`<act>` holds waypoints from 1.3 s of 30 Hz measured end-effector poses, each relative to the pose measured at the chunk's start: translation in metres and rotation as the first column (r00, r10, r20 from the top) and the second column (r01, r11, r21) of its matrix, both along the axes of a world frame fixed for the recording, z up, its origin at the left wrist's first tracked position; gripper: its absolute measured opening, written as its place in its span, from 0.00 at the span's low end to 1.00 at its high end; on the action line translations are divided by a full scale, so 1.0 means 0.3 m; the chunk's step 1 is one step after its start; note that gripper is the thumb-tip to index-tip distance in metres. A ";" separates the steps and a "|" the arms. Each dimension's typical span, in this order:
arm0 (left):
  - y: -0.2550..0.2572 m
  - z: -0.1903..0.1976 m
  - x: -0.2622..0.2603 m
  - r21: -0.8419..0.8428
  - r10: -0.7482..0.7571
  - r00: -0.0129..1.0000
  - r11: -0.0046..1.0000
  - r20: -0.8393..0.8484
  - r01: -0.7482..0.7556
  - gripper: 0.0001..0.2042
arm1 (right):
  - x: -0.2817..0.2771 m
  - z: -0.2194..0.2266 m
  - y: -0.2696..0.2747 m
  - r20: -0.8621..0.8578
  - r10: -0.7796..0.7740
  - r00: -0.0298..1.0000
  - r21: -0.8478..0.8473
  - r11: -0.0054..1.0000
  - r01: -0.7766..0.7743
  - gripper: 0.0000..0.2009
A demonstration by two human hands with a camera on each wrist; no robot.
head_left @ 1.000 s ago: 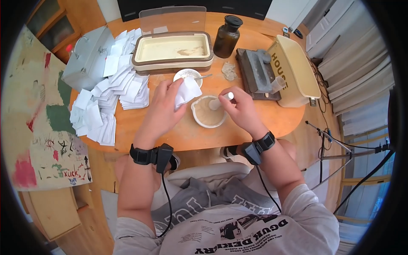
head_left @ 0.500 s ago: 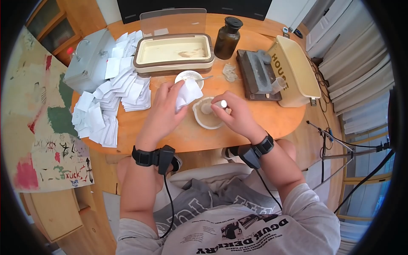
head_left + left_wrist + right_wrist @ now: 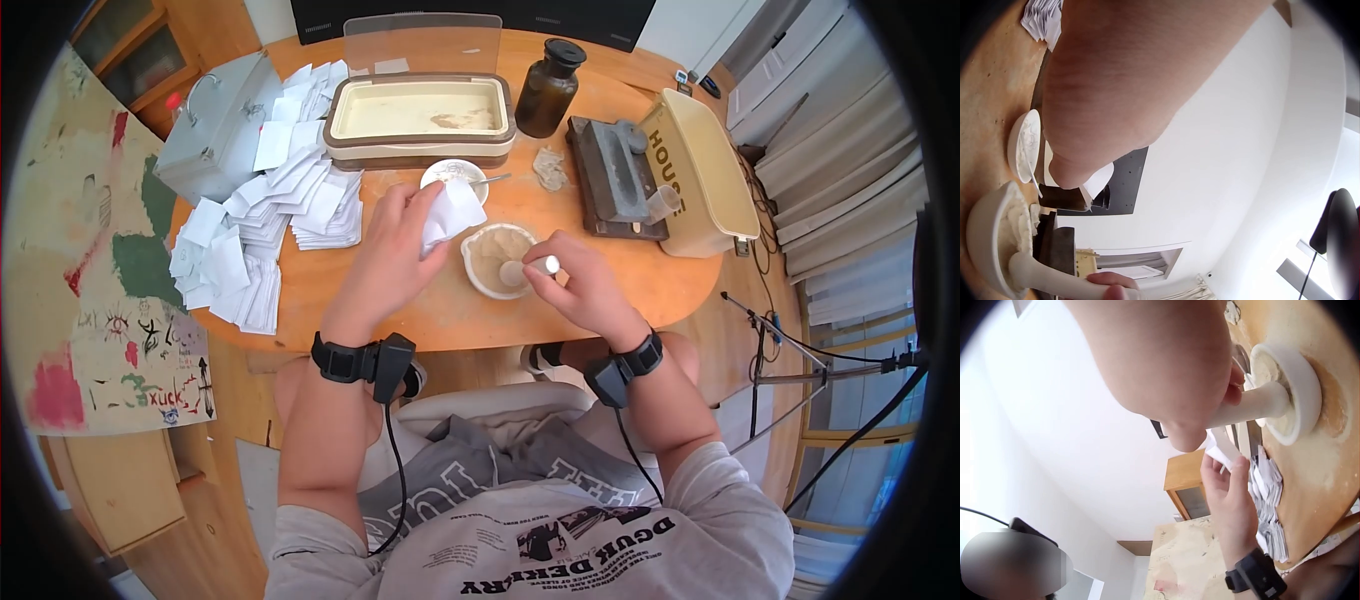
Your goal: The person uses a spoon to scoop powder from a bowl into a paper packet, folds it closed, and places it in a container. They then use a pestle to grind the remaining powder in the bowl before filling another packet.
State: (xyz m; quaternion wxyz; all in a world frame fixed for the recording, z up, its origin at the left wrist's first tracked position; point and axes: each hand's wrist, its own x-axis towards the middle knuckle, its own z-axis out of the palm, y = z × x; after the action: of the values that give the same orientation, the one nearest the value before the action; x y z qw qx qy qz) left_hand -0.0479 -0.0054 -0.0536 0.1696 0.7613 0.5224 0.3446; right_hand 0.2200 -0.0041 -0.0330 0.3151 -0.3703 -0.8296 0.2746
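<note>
My left hand (image 3: pixel 388 255) holds a folded white paper packet (image 3: pixel 460 208) between thumb and fingers, up beside the mortar's far left side. With my right hand (image 3: pixel 588 288) I grip the handle of a white pestle (image 3: pixel 1254 405). Its head sits in the pale powder inside a white mortar (image 3: pixel 985 231), against the near right part of the wall in the head view. The powder looks pushed into ridges. Just beyond the packet stands a small white bowl (image 3: pixel 1016 147) with a spoon (image 3: pixel 494 180) leaning in it.
Heaps of white paper packets (image 3: pixel 325 205) lie left beside a metal case (image 3: pixel 215 130). At the back are a cream tray box (image 3: pixel 340 125) and a brown bottle (image 3: pixel 548 95). A dark grinder trough (image 3: pixel 612 175) and a yellow bin (image 3: pixel 715 165) stand right.
The pestle's head has swept round inside the mortar, from the far right to the far left and now to the near right. My left hand keeps the packet in about the same place.
</note>
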 end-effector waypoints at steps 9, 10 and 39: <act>0.005 0.006 0.006 -0.021 -0.002 1.000 1.000 -0.007 0.002 0.31 | 0.015 -0.011 0.043 -0.075 -0.135 0.988 0.002 0.991 0.135 0.06; 0.001 0.005 0.004 -0.013 -0.006 1.000 1.000 -0.003 0.006 0.31 | 0.007 -0.011 0.049 -0.075 -0.132 0.988 0.000 0.991 0.132 0.06; -0.004 0.008 -0.003 -0.023 0.003 1.000 1.000 0.009 -0.002 0.31 | 0.000 -0.005 0.020 -0.025 -0.076 0.997 0.040 0.996 0.077 0.06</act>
State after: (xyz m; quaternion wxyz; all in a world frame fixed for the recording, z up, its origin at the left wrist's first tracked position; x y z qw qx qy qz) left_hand -0.0488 -0.0066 -0.0513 0.1803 0.7571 0.5264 0.3424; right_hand 0.2201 0.0018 -0.0344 0.3427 -0.3920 -0.8164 0.2497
